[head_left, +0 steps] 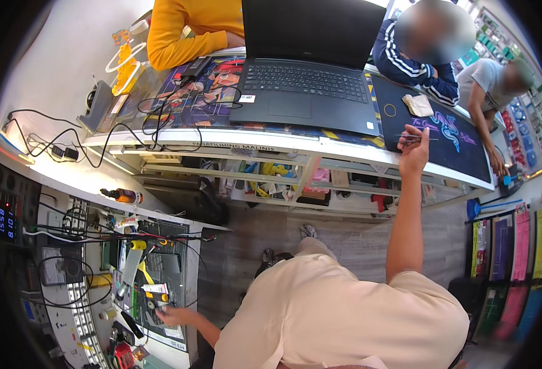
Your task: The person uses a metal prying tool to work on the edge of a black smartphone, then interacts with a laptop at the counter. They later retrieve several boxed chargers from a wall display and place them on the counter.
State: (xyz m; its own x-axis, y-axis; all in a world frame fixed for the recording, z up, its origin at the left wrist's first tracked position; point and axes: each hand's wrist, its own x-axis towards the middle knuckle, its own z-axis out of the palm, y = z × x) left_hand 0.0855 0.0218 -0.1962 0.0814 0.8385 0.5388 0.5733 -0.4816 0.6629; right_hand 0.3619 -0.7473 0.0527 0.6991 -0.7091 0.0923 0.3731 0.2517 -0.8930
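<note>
My right hand is raised at the counter's front edge, over the black mat. Its fingers are closed on a thin metal tool; its exact kind is too small to make out. Low on the left, my left hand reaches over the side workbench with its fingers extended. Beside those fingertips lies a small dark round thing, and a white and yellow tube is just beyond it. An open black laptop stands on the counter ahead, its screen dark.
A folded pale cloth and a rubber band lie on the black mat. Black cables trail across the counter's left. A lit bench power supply stands at far left. One person in a yellow sleeve and two others are beyond the counter.
</note>
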